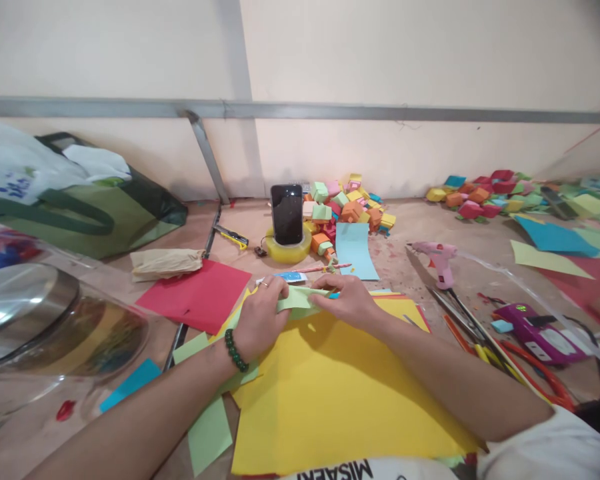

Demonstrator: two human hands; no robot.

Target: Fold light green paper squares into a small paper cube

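Between my two hands is a strip of light green paper (pixel 300 300), held above the far part of a large yellow sheet (pixel 340 393). My left hand (pixel 265 313), with a ring and a green bead bracelet (pixel 236 351), has its fingers closed on the strip's left end. At the other end, my right hand (pixel 347 300) pinches the same paper between thumb and fingers. Just beyond the hands lie a small blue-and-white tube (pixel 291 277) and a pinkish stick (pixel 325 269). More light green paper (pixel 210 437) lies beside my left forearm.
A phone (pixel 287 215) stands in a tape roll (pixel 280 252), beside piled paper cubes (pixel 353 212). Rightward are a pink glue gun (pixel 440 260), scissors (pixel 535 367) and a purple power strip (pixel 540 337). On the left are red paper (pixel 195 297), a cutter (pixel 233 235) and a large jar (pixel 65 327).
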